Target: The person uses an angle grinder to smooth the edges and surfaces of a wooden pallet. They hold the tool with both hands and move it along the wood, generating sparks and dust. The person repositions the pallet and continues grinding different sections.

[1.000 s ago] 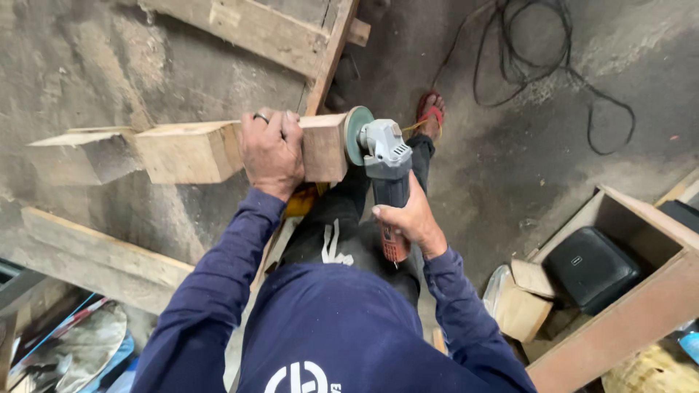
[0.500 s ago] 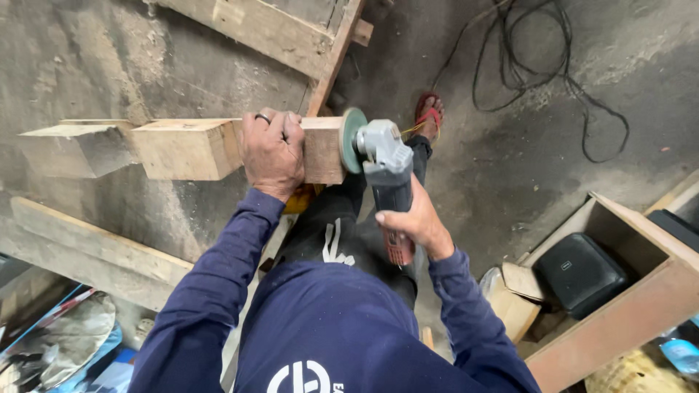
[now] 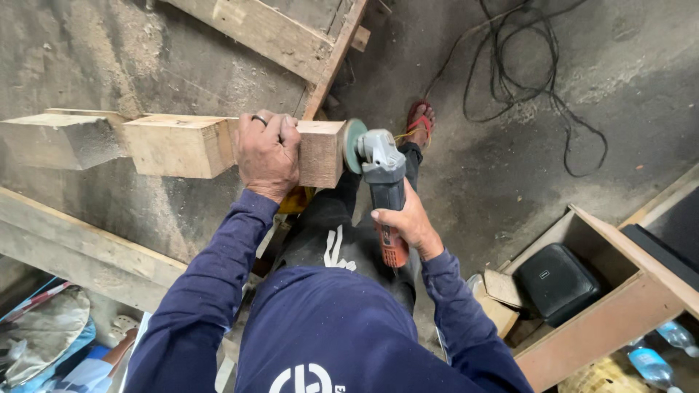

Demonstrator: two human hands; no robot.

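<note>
My left hand (image 3: pixel 268 154), a ring on one finger, clamps down over a thick pale wooden beam (image 3: pixel 182 145) near its right end. My right hand (image 3: pixel 409 222) grips the body of an angle grinder (image 3: pixel 384 182) with a grey head and orange rear handle. Its green disc (image 3: pixel 354 145) stands flat against the beam's cut end face (image 3: pixel 320 154). The beam lies horizontally and runs off the left edge of the view. Below it are my dark trousers and my foot in a red sandal (image 3: pixel 420 120).
A wooden frame (image 3: pixel 291 36) lies on the dusty concrete floor at the top. A black cable (image 3: pixel 531 80) loops at upper right. A long plank (image 3: pixel 80 247) runs lower left. At right, a wooden box (image 3: pixel 619 306) holds a black case (image 3: pixel 557 280), with plastic bottles (image 3: pixel 655 356) nearby.
The beam, both hands and the grinder keep the same relation to each other. The view has shifted slightly, so everything sits a little lower and further left.
</note>
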